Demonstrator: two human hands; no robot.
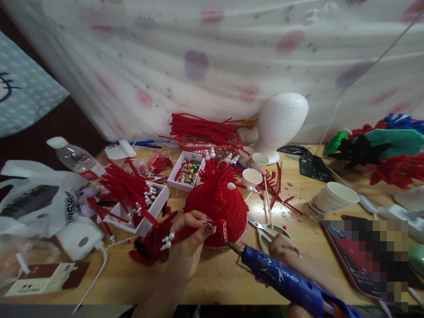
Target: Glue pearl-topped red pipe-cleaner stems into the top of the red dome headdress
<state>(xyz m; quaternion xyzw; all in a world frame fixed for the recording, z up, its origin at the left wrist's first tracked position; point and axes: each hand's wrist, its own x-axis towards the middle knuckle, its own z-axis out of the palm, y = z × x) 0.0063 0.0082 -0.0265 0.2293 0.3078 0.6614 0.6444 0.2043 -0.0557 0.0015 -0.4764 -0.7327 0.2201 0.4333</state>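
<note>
My left hand (190, 240) pinches a red fuzzy strip (185, 233) tipped with white pearls (168, 241). The strip's bent right end carries a shiny clear layer and sits over a red domed piece (217, 201) edged with small pearls. Red loops and pearl-tipped stems rise from the dome's top. Lower right, my right hand (286, 251) is closed round a blue glue gun (281, 276), partly hidden behind it. The gun's metal nozzle points at the lower end of the strip, touching or nearly touching it. Scissors (265, 229) lie open just beyond the gun.
Left are a bottle (77, 160), a white adapter (79, 237) and a box of red strips (152, 210). Behind stand a bead box (186, 171), a red basket (208, 143), paper cups (251, 177) and a white foam head (281, 123). A phone (351, 260) lies right.
</note>
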